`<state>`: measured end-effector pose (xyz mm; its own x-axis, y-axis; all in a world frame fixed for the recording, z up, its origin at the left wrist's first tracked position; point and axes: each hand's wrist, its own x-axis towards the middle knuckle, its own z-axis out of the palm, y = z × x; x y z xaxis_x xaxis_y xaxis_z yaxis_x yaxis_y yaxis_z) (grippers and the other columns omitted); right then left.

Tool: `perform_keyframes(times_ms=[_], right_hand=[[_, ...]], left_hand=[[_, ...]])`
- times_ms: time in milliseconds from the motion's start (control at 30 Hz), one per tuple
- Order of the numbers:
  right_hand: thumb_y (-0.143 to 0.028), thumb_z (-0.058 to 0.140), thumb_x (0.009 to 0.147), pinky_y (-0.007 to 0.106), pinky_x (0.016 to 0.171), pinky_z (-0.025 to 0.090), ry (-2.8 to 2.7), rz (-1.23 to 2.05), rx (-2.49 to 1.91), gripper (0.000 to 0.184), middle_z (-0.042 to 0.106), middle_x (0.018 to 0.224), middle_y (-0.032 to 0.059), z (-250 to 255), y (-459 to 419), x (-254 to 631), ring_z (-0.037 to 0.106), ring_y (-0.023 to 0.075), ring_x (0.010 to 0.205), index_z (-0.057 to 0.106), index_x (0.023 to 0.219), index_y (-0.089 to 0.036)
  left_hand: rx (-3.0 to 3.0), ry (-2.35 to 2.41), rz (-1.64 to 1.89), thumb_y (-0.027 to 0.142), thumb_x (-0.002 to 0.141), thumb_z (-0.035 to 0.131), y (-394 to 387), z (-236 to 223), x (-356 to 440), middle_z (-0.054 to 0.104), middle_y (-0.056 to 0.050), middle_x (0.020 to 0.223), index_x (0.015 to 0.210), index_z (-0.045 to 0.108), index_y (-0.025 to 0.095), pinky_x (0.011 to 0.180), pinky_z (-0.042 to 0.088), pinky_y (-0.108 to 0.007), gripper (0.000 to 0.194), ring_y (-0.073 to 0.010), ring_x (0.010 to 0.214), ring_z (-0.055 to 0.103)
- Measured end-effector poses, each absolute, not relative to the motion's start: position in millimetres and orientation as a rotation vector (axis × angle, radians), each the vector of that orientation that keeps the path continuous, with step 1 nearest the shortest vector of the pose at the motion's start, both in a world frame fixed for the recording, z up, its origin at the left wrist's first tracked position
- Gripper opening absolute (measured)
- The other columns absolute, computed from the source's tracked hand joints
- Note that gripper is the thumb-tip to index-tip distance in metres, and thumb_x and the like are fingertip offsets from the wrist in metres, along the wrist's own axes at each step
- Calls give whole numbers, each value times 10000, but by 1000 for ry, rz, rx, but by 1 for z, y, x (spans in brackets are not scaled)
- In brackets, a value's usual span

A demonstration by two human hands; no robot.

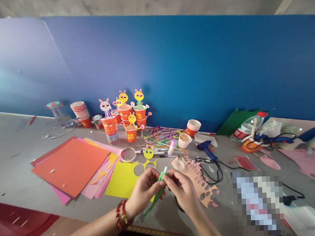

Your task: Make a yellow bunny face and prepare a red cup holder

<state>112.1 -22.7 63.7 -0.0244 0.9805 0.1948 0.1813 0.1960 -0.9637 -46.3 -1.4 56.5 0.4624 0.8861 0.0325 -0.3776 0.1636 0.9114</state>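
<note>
My left hand (pixel 143 192), with a red bead bracelet on the wrist, and my right hand (pixel 181 188) meet low in the middle of the view. Both are closed in a pinch on a green drinking straw (pixel 157 195) that slants down to the left between them. Just behind the hands lie a yellow sheet with round holes cut out (pixel 123 178), a peach sheet with cut-outs (pixel 199 180) and a roll of clear tape (pixel 179 164). A yellow animal face cut-out (pixel 148 153) lies beyond.
A stack of orange, pink and yellow paper (pixel 71 167) lies at left. Decorated orange paper cups with animal faces (pixel 126 119) stand by the blue wall, with stacked cups (pixel 80 112), loose coloured straws (pixel 160 135), a blue glue gun (pixel 207 149) with black cable, and a plastic bottle (pixel 248 128).
</note>
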Motion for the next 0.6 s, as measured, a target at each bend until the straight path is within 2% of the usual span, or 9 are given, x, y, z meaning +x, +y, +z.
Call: perform_keyframes(times_ms=[100, 233, 333, 467, 533, 600], right_hand=[[-475, 616, 919, 210, 506, 404, -1390, 1009, -1173, 348, 486, 619, -43, 58, -9, 123, 476, 116, 542, 556, 720, -195], [-515, 625, 900, 214, 490, 380, -1412, 1007, -1176, 393, 444, 591, -54, 50, 5, 134, 451, 114, 522, 512, 688, -204], [-515, 586, 922, 222, 495, 405, -1458, 966, -1171, 388, 516, 617, -30, 49, 14, 141, 493, 122, 518, 538, 699, -201], [-434, 502, 961, 253, 553, 482, -1394, 879, -1136, 272, 609, 722, 5, 47, 24, 153, 579, 153, 575, 608, 861, -205], [-385, 466, 947, 256, 533, 481, -1341, 874, -1113, 277, 552, 633, -14, 41, 27, 157, 562, 159, 548, 557, 745, -219], [-358, 430, 927, 243, 444, 419, -1281, 862, -1106, 324, 447, 540, -40, 33, 29, 158, 466, 143, 455, 436, 625, -241]], left_hand=[[1095, 623, 897, 448, 785, 776, 4, 51, -49, 633, -19, 757, 872, 522, 177, 561, 525, -245, 381, -155, 658, 661], [1135, 660, 773, 463, 792, 763, 11, 42, -50, 661, -21, 686, 834, 504, 174, 520, 479, -213, 390, -158, 618, 686], [1118, 677, 767, 492, 785, 758, 17, 41, -48, 652, -4, 661, 833, 487, 179, 497, 460, -203, 417, -151, 584, 684], [1112, 705, 841, 514, 759, 774, 26, 44, -44, 586, 35, 671, 817, 470, 184, 465, 426, -183, 453, -149, 570, 694], [1115, 708, 865, 517, 757, 776, 30, 43, -43, 573, 42, 668, 818, 465, 186, 463, 424, -180, 458, -154, 574, 703], [1108, 699, 875, 515, 766, 770, 34, 39, -41, 573, 47, 654, 827, 459, 191, 464, 427, -180, 453, -157, 567, 706]])
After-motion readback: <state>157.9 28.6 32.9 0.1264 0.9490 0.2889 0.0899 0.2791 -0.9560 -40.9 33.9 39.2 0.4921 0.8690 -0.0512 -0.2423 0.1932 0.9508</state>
